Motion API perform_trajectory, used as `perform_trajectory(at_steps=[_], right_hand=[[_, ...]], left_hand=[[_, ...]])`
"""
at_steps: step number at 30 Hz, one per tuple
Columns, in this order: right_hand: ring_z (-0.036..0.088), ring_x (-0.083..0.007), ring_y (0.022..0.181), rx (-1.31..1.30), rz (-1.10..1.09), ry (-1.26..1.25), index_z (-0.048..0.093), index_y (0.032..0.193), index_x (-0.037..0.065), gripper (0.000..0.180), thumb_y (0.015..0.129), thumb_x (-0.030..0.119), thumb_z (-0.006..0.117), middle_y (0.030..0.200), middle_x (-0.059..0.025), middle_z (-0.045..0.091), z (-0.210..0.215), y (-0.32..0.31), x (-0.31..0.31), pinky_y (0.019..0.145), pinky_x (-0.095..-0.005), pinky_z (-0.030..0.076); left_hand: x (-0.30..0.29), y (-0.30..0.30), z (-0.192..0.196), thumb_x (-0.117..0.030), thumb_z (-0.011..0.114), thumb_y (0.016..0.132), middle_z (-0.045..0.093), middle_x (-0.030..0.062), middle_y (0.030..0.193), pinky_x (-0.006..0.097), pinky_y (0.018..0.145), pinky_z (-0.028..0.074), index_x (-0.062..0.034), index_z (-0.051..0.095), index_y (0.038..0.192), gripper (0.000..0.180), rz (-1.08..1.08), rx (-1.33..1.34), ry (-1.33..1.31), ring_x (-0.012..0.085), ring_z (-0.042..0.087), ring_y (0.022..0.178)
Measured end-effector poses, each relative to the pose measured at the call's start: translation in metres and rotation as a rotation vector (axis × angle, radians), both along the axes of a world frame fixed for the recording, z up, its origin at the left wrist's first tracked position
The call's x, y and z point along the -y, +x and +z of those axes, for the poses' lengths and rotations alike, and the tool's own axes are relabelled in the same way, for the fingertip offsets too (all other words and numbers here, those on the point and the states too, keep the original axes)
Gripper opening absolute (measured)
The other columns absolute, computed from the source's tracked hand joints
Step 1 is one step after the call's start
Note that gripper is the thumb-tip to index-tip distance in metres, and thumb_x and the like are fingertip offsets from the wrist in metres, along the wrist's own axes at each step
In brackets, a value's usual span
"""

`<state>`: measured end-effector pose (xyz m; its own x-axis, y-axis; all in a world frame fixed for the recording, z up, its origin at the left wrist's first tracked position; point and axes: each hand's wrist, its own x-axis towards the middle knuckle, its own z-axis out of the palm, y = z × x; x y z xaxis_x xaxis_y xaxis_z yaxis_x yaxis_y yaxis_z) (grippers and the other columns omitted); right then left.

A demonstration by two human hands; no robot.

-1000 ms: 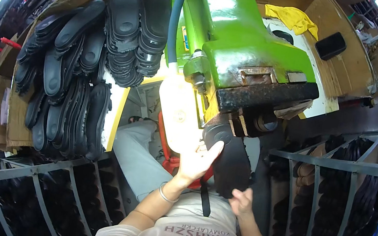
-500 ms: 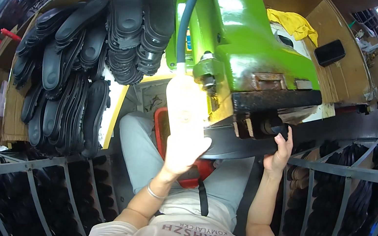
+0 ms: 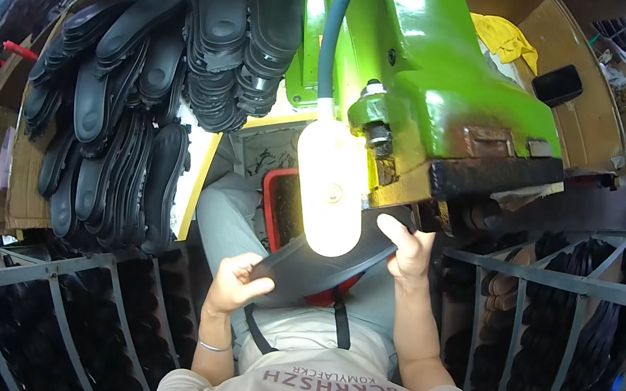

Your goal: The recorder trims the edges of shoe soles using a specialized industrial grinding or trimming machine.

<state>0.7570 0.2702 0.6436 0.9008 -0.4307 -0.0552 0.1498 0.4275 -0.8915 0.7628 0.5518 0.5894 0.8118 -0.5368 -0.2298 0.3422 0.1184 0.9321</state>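
A black shoe sole is stretched between my two hands above my lap, its ridged surface turned up. My left hand grips its near left end, thumb on top. Farther up and to the right, my right hand pinches the other end, close below the working head of a green machine. A brightly glowing lamp on a blue-grey tube hangs over the sole and hides part of its middle. The fingers beneath the sole are mostly out of sight.
Stacks of black soles fill a cardboard box at the left. Metal racks loaded with dark soles flank me, one left, one right. Below the machine is a red bin. A yellow cloth lies back right.
The sole has come out from under the machine head toward my lap, tilting. My left hand moved down-left from behind the lamp to its end; my right hand moved left and now grips it.
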Motion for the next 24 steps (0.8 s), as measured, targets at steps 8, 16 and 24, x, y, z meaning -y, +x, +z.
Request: perform_trajectory(at_steps=[8, 16, 24], right_hand=[[0.058, -0.0118, 0.083, -0.021, 0.019, -0.074, 0.057, 0.106, 0.0, 0.034, 0.075, 0.002, 0.07, 0.095, -0.004, 0.062, -0.008, 0.001, -0.015, 0.076, -0.025, 0.048], [0.062, -0.0162, 0.09, -0.37, 0.286, 0.009, 0.051, 0.113, -0.008, 0.042, 0.077, 0.003, 0.07, 0.102, -0.0125, 0.062, -0.067, -0.159, -0.018, 0.077, -0.0288, 0.05], [0.058, -0.0135, 0.084, -0.224, -0.338, -0.057, 0.055, 0.109, -0.002, 0.032, 0.08, 0.008, 0.062, 0.096, -0.0072, 0.059, -0.019, -0.114, 0.08, 0.077, -0.0252, 0.047]], left_hand=[[0.115, 0.04, 0.047, -0.007, 0.063, 0.084, 0.067, 0.0079, 0.083, 0.026, 0.067, 0.047, 0.0035, 0.064, 0.098, 0.017, 0.012, 0.325, 0.098, 0.0099, 0.058, 0.074], [0.124, 0.015, 0.034, -0.001, 0.068, 0.078, 0.065, 0.0087, 0.091, 0.025, 0.074, 0.048, 0.0049, 0.062, 0.101, 0.024, 0.235, 0.345, 0.086, 0.0143, 0.06, 0.081], [0.138, 0.026, 0.048, -0.001, 0.068, 0.079, 0.063, 0.0084, 0.092, 0.026, 0.075, 0.048, 0.0034, 0.06, 0.1, 0.023, 0.057, 0.59, 0.315, 0.0145, 0.059, 0.083]])
